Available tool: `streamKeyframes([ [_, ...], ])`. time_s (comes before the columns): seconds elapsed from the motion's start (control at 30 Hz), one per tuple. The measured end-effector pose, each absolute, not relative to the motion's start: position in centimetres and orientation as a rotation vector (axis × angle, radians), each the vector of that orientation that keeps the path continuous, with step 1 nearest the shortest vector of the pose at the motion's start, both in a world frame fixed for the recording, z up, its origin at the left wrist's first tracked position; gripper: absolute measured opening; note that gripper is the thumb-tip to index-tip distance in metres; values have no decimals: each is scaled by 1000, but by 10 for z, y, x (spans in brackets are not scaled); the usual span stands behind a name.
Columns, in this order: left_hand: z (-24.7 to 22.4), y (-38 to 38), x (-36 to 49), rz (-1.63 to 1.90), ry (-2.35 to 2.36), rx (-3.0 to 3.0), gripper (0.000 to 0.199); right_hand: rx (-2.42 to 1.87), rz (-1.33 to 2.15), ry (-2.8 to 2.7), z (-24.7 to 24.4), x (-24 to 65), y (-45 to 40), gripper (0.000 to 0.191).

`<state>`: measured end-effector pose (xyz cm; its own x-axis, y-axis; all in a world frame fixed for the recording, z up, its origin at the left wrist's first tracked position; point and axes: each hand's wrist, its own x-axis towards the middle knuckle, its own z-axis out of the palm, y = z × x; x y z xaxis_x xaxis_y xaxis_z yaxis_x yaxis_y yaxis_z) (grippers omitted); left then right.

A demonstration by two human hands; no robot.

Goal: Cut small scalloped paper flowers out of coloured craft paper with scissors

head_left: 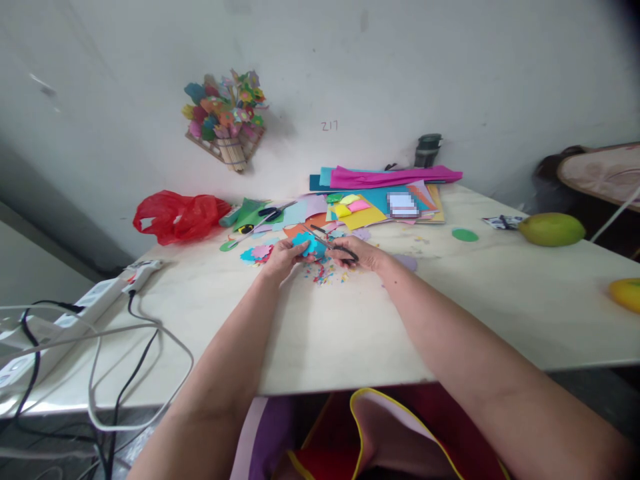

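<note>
Between the fingers of my left hand (286, 259) is a piece of blue paper (311, 244) with a scalloped, petal-like edge. My right hand (364, 253) is closed around the dark handles of a pair of scissors (320, 239), whose blades lie against the blue paper. Below both hands, small coloured paper scraps (325, 272) are scattered on the table. Left of my left hand lie cut paper shapes in blue and pink (257, 252). Part of a round lilac paper (406, 263) shows beyond my right wrist.
Coloured paper sheets (373, 212) and a magenta roll (395, 177) lie at the back. A red plastic bag (183, 217) and a second pair of scissors (273, 213) are on the left. Power strips (95, 300) with cables line the left edge. A mango-like fruit (551, 229) sits right.
</note>
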<state>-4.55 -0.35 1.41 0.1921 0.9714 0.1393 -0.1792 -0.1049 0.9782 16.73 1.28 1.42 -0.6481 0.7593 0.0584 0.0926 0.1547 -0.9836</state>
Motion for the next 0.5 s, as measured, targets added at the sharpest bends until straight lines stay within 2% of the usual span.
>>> streamKeyframes([
  [0.5,18,-6,-45,1144,910,1365,30,-782,1524,-1910,16,170,12,31],
])
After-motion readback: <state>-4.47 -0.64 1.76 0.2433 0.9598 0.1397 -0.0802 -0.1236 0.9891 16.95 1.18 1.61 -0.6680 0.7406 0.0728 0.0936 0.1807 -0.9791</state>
